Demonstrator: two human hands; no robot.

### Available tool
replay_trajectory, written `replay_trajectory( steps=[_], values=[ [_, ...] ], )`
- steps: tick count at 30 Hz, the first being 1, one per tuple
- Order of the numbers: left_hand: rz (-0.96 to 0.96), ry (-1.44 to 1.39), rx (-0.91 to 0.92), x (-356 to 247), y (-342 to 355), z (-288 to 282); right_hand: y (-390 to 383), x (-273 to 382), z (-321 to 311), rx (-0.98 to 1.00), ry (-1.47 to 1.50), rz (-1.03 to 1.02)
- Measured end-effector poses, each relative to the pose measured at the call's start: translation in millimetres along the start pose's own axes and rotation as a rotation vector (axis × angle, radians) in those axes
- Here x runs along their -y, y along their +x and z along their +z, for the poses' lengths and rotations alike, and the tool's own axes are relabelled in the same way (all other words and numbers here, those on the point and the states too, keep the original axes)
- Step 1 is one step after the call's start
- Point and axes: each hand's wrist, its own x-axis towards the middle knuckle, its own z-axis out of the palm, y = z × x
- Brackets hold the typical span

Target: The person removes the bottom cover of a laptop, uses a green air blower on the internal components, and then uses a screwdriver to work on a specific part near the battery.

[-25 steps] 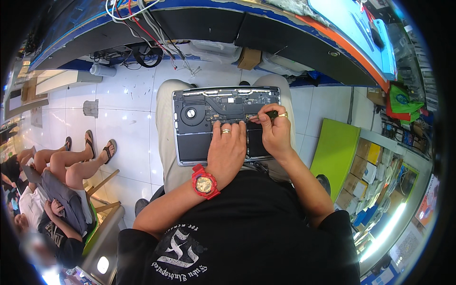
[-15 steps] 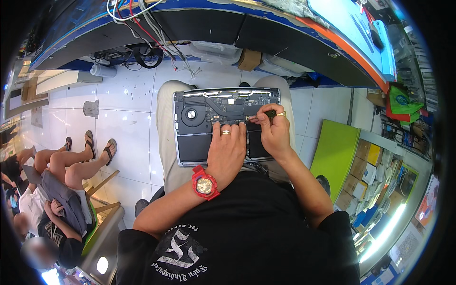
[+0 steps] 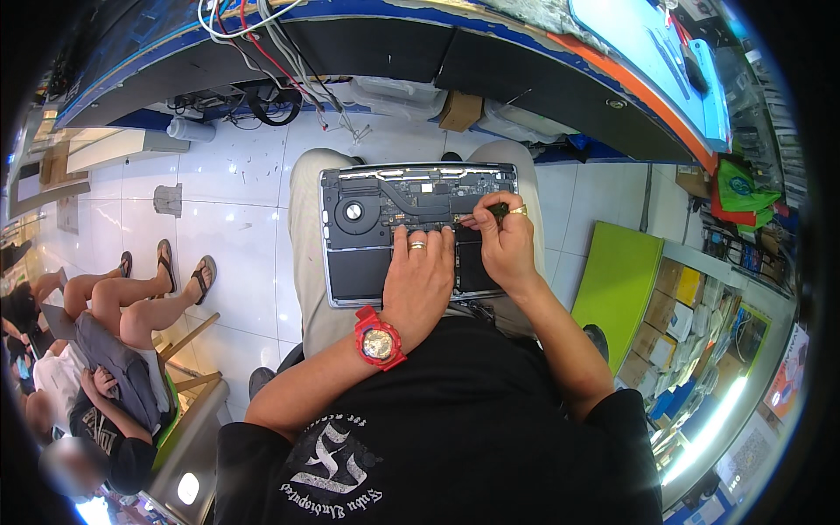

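An opened laptop [image 3: 367,219] lies upside down across my lap, its bottom cover off, showing a round fan, a dark circuit board and black battery cells. My left hand [image 3: 418,280], with a ring and a red wristwatch, lies flat on the battery area, fingertips at the board's lower edge. My right hand [image 3: 503,245] pinches a small black-handled screwdriver [image 3: 492,211], its tip down on the board near the right side. A gold ring shows on that hand.
A blue-edged workbench [image 3: 490,61] curves across the top, with hanging cables [image 3: 262,52] and a cardboard box under it. White tiled floor lies to the left. People sit at the lower left. A green panel [image 3: 617,280] and stacked boxes stand at the right.
Almost nothing moved. My right hand shifted very slightly with the screwdriver; the left hand stays flat on the laptop.
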Motion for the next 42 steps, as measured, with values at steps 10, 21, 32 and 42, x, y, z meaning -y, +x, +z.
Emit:
replay_trajectory(
  steps=[10,21,32,42],
  values=[
    [-0.002,0.004,-0.006,-0.3,-0.3,0.7,-1.2,-1.4,1.3,0.005,0.013,-0.058],
    [-0.002,-0.011,0.032,-0.9,-0.4,-1.0,-1.8,-3.3,2.2,0.007,0.02,-0.066],
    [0.009,-0.018,0.045,-2.1,-0.5,1.5,0.2,18.8,-3.6,0.086,-0.319,-0.365],
    [0.018,-0.049,-0.005,-0.9,-1.1,1.7,3.1,30.0,-4.5,0.119,-0.374,-0.495]
  ],
)
